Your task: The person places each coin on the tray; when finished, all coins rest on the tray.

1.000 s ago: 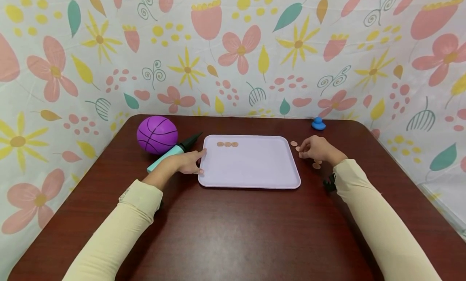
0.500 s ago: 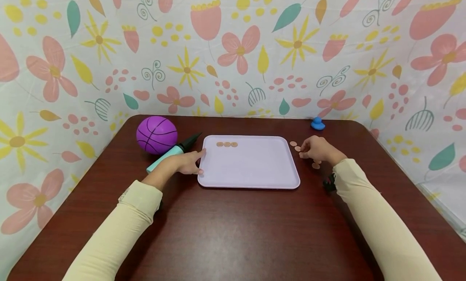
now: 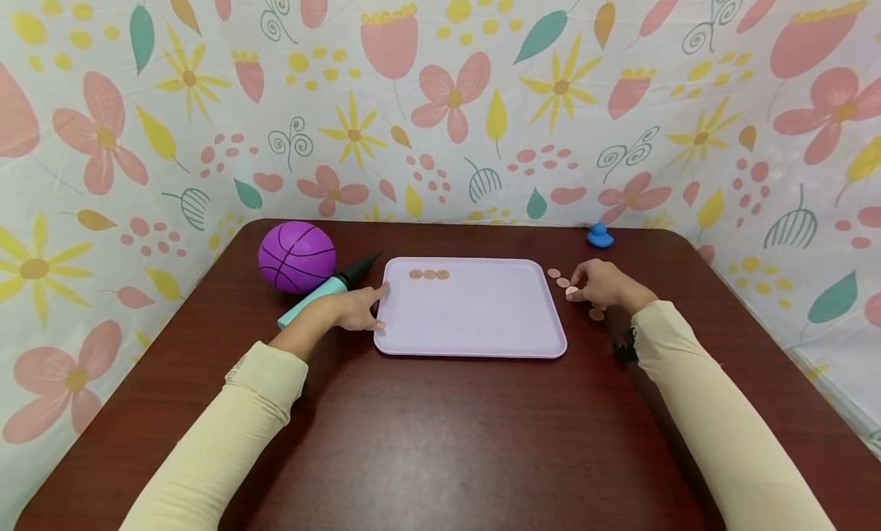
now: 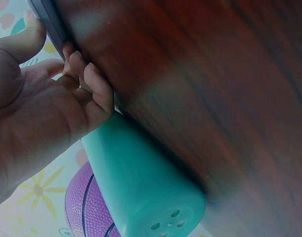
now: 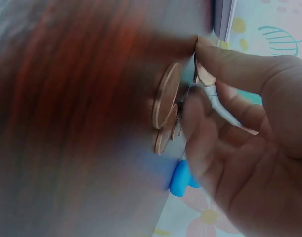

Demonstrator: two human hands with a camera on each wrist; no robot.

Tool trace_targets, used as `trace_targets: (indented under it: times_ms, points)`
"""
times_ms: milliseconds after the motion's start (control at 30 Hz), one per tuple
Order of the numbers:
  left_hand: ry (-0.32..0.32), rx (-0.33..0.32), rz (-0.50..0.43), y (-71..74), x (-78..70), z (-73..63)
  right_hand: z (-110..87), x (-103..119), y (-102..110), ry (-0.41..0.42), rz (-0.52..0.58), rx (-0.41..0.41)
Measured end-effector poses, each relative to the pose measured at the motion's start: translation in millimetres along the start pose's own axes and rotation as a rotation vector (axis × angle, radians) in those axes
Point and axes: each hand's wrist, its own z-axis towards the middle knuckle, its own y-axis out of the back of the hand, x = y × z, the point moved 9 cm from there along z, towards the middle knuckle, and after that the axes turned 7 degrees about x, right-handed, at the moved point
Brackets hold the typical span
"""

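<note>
A pale lilac tray (image 3: 475, 309) lies on the table, with three copper-coloured coins (image 3: 430, 274) in a row near its back left. My left hand (image 3: 356, 307) holds the tray's left rim between thumb and fingers; in the left wrist view the lower fingers are curled beside that edge. Right of the tray, my right hand (image 3: 600, 283) pinches a coin (image 3: 572, 293) low over the table between thumb and finger. Two loose coins (image 3: 563, 283) lie just behind that one. More coins (image 3: 596, 314) lie partly hidden below the palm.
At the left, a purple ball (image 3: 297, 257) with black lines stands beside a turquoise and black hand pump (image 3: 313, 301), close to my left hand. A blue rubber duck (image 3: 599, 236) sits at the back right. Patterned cloth (image 3: 440, 156) hangs behind the table.
The coin at my right fingertips now shows more of its face, tilted toward the view. My left hand and the tray stay put.
</note>
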Motion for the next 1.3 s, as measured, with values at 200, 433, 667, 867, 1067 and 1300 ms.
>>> trace_targets:
  times_ms: [200,433,667,867,1067,1300]
  points:
    - [-0.007,-0.001,0.001,0.0,-0.2,1.5,-3.1,3.3,2.9,0.061,0.016,-0.034]
    - [-0.016,-0.003,-0.008,-0.1,0.5,1.7,-4.7,4.7,3.3,0.053,-0.003,0.005]
    - [-0.021,0.010,-0.015,1.8,5.2,-0.8,-2.7,10.1,2.1,0.072,-0.065,-0.002]
    - [-0.050,0.031,-0.073,4.0,6.1,-1.3,-2.3,5.7,4.0,0.078,-0.080,-0.017]
    - [-0.084,0.018,-0.149,7.7,8.7,-0.2,-3.4,17.7,9.4,0.134,-0.078,-0.087]
    - [-0.101,-0.207,0.065,28.6,1.3,-0.2,2.8,46.9,11.2,0.228,-0.022,-0.161]
